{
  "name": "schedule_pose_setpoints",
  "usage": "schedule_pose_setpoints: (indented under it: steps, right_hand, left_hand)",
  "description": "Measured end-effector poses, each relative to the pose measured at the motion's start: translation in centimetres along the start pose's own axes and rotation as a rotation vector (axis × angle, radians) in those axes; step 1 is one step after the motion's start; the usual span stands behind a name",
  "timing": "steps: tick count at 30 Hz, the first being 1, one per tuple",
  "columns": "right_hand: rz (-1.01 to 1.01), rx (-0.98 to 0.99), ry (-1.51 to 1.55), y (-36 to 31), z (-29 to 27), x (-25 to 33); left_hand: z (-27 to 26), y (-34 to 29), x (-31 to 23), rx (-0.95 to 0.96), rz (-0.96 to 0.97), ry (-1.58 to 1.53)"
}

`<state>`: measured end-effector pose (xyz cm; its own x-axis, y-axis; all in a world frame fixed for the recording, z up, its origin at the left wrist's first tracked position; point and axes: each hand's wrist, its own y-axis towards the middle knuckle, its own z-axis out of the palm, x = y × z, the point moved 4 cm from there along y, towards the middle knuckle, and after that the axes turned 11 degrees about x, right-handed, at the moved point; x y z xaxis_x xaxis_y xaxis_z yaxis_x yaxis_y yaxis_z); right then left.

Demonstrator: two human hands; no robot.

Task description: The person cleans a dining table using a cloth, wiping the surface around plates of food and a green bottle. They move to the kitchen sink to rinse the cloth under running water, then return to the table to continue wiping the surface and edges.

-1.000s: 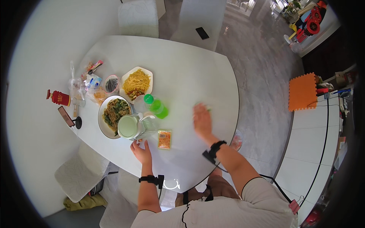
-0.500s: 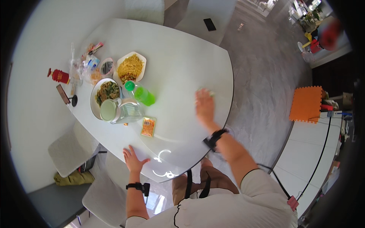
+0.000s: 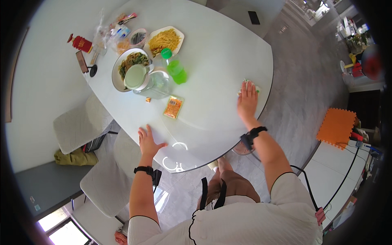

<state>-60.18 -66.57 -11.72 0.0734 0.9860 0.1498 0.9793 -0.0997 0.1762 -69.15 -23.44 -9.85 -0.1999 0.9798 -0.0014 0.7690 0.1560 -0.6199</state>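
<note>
My right hand (image 3: 247,103) lies flat, fingers stretched out, on a crumpled whitish cloth or wipe (image 3: 257,88) with green spots, close to the right edge of the white table (image 3: 212,81). Most of the cloth is hidden under the fingers. At the near left edge my left hand (image 3: 149,143) rests on the tabletop, its thumb spread wide, with nothing in it. Beyond it lie a small flat packet of orange food (image 3: 174,107) and a tiny orange piece (image 3: 148,99).
A clear pitcher with a pale green lid (image 3: 136,76) stands before a bowl of greens (image 3: 134,61). Beside them are a bottle of green drink (image 3: 177,72), a plate of yellow shreds (image 3: 164,41) and a small tub (image 3: 138,37). A phone (image 3: 254,17) lies on a far chair.
My right hand has slid across the table toward its right edge, with the cloth under it. My left hand stays by the near edge. The whole view has shifted.
</note>
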Motion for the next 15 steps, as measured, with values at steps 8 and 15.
schedule_pose_setpoints:
  steps: [8,15]
  right_hand:
    - [-0.68,0.456,0.657,-22.1,-0.7,26.7]
    - [-0.698,0.359,0.531,-20.2,-4.4,7.0]
  left_hand:
    - [3.9,-1.8,6.1,-0.373,0.161,-0.572]
    - [17.1,-18.6,12.2,-0.522,-0.188,-0.736]
